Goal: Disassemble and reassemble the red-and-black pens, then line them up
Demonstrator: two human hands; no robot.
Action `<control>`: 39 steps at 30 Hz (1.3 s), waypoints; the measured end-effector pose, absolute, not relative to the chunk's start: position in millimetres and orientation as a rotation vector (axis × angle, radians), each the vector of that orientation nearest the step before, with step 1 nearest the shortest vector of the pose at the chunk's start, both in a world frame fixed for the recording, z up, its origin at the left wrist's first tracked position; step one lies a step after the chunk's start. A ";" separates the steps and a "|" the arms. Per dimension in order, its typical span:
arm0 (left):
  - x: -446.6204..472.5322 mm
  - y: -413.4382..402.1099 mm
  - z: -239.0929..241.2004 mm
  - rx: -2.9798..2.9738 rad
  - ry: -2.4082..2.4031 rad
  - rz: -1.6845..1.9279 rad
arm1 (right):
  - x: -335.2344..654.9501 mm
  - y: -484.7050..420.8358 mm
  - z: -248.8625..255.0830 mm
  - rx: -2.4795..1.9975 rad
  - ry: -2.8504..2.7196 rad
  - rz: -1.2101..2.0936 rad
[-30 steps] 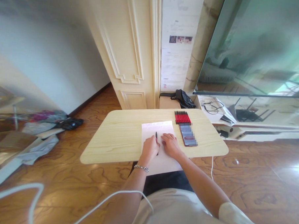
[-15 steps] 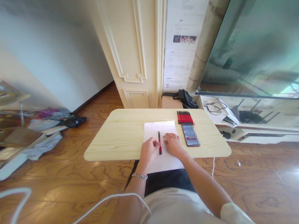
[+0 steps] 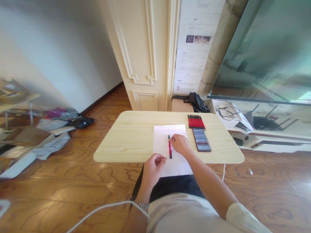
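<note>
A red pen with black ends lies lengthwise on a white sheet of paper at the table's near edge. The fingertips of my right hand are closed on the pen's upper part from the right side. My left hand hovers at the sheet's lower left, below and left of the pen, with fingers loosely curled, thumb apart and nothing visible in them. To the right, a row of several red pens with black ends sits above a phone whose screen is partly pixelated.
The light wood table has rounded corners. Behind it are a black bag, a cream panelled door and a large dark screen. A white cable crosses near my left arm. Bags and cardboard litter the floor at left.
My left hand has left the pen and drawn back toward me. My right hand has moved from the paper to the pen's upper part. The view has shifted slightly.
</note>
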State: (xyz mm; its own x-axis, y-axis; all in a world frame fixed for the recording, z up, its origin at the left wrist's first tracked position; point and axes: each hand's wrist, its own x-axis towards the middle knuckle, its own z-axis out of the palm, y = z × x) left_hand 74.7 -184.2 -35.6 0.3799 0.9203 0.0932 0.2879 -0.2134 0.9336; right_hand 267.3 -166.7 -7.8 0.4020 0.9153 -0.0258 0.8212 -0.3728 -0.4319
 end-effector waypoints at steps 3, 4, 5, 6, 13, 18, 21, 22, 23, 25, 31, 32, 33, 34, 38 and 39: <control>74.1 -188.0 -36.6 1.715 1.064 0.853 | 263.8 -151.0 -6.5 -2.437 -1.476 0.406; 73.9 -188.9 -36.4 1.714 1.064 0.852 | 262.7 -146.8 -6.5 -2.463 -1.476 0.401; 73.7 -189.5 -35.9 1.715 1.066 0.851 | 261.7 -143.1 -6.7 -2.481 -1.480 0.393; 73.7 -189.9 -35.2 1.715 1.069 0.851 | 260.7 -140.1 -6.8 -2.495 -1.486 0.386; 77.6 -187.3 -27.7 1.724 1.097 0.869 | 263.4 -132.9 -4.3 -2.489 -1.470 0.428; 91.0 -181.0 -24.1 1.622 1.072 0.931 | 268.7 -150.1 -3.5 -2.047 -1.393 0.628; 104.5 -181.0 -24.5 1.411 0.942 0.917 | 263.2 -169.6 -6.1 -1.586 -1.215 0.892; 109.1 -182.4 -25.0 1.333 0.883 0.890 | 260.5 -176.4 -7.2 -1.456 -1.144 0.951; 113.4 -184.3 -25.7 1.255 0.827 0.857 | 257.9 -182.8 -8.3 -1.356 -1.078 0.992; 120.5 -189.1 -27.7 1.109 0.746 0.800 | 253.7 -193.8 -10.1 -1.243 -0.975 1.042; 131.4 -199.8 -34.2 0.936 0.730 0.797 | 249.2 -205.7 -10.1 -1.178 -0.797 1.098; 132.9 -200.3 -34.5 0.934 0.740 0.801 | 248.0 -205.1 -9.4 -1.179 -0.781 1.074; 134.6 -200.5 -34.4 0.941 0.752 0.810 | 246.4 -204.2 -8.8 -1.187 -0.769 1.047; 136.3 -200.6 -34.0 0.958 0.764 0.824 | 244.5 -203.0 -8.2 -1.201 -0.756 1.021; 141.0 -201.0 -29.6 1.101 0.856 0.878 | 236.2 -198.1 -7.6 -1.316 -0.693 0.923; 141.2 -201.6 -28.3 1.151 0.887 0.881 | 234.6 -197.2 -7.8 -1.350 -0.687 0.891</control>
State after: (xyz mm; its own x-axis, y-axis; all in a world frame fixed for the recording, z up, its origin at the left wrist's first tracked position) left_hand 141.2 -201.6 -28.3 0.3889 0.9132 -0.1213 -0.1152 0.1789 0.9771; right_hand 234.6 -197.2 -7.8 0.5144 0.8540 -0.0777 -0.1419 -0.0045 -0.9899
